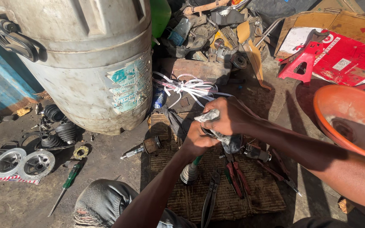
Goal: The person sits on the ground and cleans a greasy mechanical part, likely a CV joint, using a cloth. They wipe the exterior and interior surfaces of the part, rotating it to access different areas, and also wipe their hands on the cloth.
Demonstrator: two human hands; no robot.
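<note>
Both your hands meet at frame centre: the left hand (197, 139) steadies a metal shaft (189, 171) upright over the woven mat (233, 198), while your right hand (229, 116) clamps a rag (224, 137) against its top, pliers (237, 175) nearby.

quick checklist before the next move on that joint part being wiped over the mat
1. Left hand grips the part from below: ok.
2. Right hand presses the rag onto it: ok.
3. Part itself clean: cannot tell, the rag and hands hide it.
4. Woven mat lies under the work: ok.
5. Pliers and black-handled tool lie on the mat near the hands: ok.
6. Green screwdriver lies off the mat on the dirty ground: not ok.
</note>
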